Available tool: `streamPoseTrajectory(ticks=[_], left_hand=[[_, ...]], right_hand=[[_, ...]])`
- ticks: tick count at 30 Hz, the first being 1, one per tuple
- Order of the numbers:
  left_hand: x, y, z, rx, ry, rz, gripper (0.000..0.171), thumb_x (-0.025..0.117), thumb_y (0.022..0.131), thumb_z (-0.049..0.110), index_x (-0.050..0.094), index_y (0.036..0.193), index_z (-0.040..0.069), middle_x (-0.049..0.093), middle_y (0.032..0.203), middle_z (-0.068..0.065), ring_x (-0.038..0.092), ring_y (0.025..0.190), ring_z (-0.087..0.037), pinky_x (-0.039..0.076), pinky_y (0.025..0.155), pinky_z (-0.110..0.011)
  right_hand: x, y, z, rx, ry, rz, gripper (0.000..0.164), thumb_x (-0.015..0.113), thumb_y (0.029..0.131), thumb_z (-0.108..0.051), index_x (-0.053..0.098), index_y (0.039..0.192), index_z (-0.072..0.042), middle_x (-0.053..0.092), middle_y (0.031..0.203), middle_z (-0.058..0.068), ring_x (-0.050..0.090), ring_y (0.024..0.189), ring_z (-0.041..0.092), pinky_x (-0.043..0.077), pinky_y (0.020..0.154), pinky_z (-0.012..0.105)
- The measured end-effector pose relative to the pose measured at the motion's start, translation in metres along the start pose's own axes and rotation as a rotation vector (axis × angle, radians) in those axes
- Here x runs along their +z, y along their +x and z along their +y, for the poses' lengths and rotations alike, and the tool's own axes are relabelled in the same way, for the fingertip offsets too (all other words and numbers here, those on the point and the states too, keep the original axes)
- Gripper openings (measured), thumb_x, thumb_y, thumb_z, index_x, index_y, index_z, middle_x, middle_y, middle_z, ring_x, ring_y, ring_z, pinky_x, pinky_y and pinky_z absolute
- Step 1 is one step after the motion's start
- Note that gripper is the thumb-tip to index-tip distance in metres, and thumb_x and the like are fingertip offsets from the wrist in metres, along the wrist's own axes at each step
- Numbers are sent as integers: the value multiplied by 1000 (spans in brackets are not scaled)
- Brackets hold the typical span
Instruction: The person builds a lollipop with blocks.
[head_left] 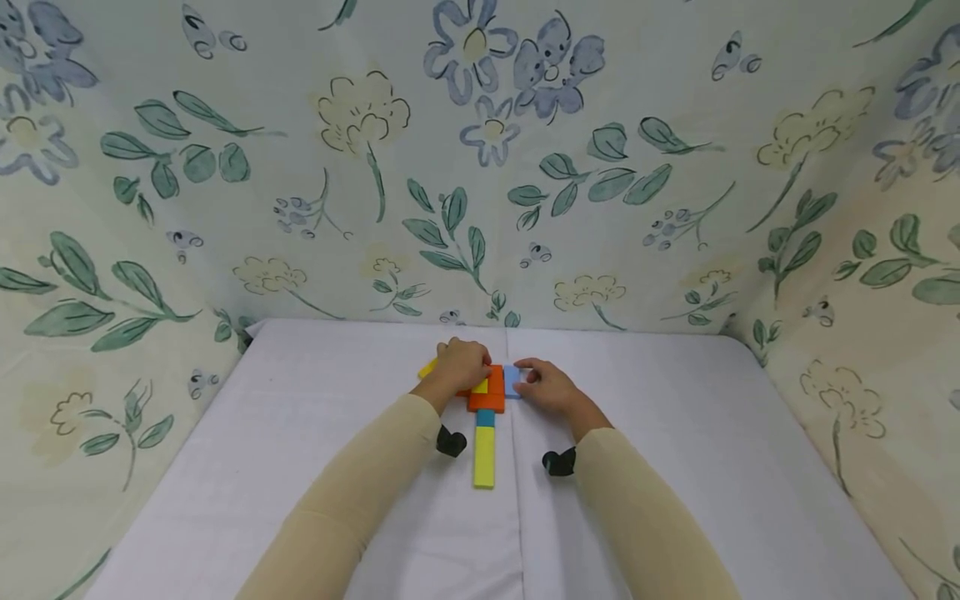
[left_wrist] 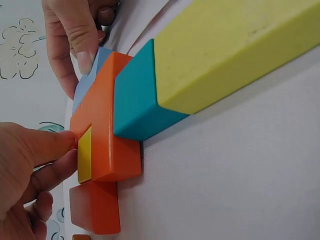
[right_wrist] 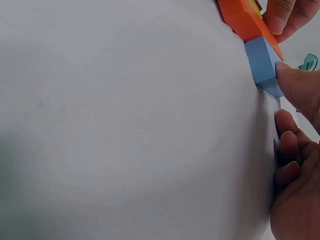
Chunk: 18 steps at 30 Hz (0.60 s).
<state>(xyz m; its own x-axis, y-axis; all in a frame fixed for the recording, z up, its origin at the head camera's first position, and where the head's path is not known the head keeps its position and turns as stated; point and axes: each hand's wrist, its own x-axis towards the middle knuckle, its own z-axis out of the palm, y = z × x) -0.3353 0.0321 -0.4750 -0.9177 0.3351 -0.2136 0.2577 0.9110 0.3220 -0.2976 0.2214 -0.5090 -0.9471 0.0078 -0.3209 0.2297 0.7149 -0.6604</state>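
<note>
Near the far middle of the white table, several flat coloured blocks lie joined in a flat shape. My left hand (head_left: 462, 364) is at an orange block (head_left: 497, 403), its thumb and forefinger pinching the end of a small yellow block (left_wrist: 85, 156) set against the orange one. On the other side, my right hand (head_left: 553, 388) pinches a light blue block (right_wrist: 262, 61) that touches the orange block's side. A teal block (left_wrist: 142, 95) joins the orange block to a long yellow block (head_left: 484, 458) pointing toward me. Another orange block (left_wrist: 96, 207) sits on the left, mostly behind my left hand in the head view.
A further yellow block (head_left: 427, 369) shows beyond my left wrist. White cloth (head_left: 637, 367) covers the table, with a seam running down its middle. Flower-patterned fabric (head_left: 480, 208) stands behind and at both sides. Small black parts (head_left: 452, 442) hang beneath both wrists.
</note>
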Motion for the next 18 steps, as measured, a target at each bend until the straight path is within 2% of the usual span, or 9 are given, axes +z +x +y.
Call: streamPoseTrajectory(ticks=[12,18], left_hand=[[3,-3,-3,9,-29,10,28,61,103,33,71,126,21,72,119,0,50,113,-25,36,106,-47],[4,-8,-12,25,-73,103,26,61,103,30,71,126,22,72,113,1,50,104,-23,37,101,-46]], right_hand=[[1,0,0,-10,0,2,44,68,98,-30,58,141,-24,56,116,9,53,106,27,46,89,38],[2,-1,0,-1,-14,12,44,68,98,-31,59,140,-25,56,117,9,53,107,27,46,90,39]])
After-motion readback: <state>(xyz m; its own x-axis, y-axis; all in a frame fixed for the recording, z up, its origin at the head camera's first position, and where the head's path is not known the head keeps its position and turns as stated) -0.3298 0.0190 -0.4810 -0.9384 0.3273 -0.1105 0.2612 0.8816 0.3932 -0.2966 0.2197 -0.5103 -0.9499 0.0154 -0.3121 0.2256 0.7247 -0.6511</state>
